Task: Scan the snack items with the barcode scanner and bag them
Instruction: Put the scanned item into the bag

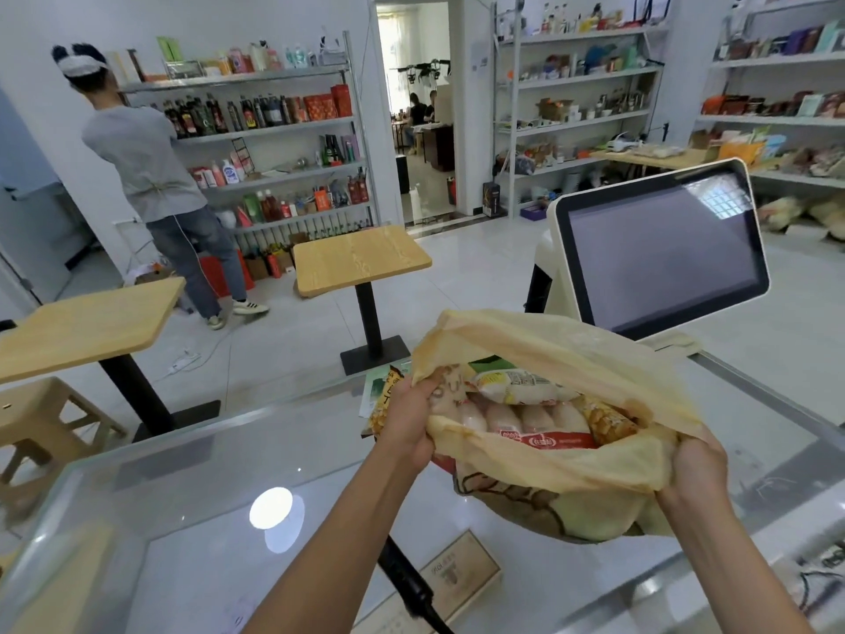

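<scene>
A pale yellow plastic bag (562, 473) stands open on the glass counter (192, 519). My left hand (409, 416) grips its left rim and my right hand (697, 469) grips its right rim, holding the mouth wide. Inside lie several snack packs: a red-and-white pack of sausages (535, 425), a white-and-yellow packet (521, 386) above it, and a yellow patterned packet (606, 423) to the right. Another yellow snack packet (382, 404) shows behind my left hand, outside the bag. The black barcode scanner (407, 578) lies on the counter below my left forearm, partly hidden.
A checkout screen (658, 249) stands behind the bag at the right. Beyond the counter are two wooden tables (361, 258) and a plastic stool (32, 414). A person (155, 176) stands at the stocked shelves at back left.
</scene>
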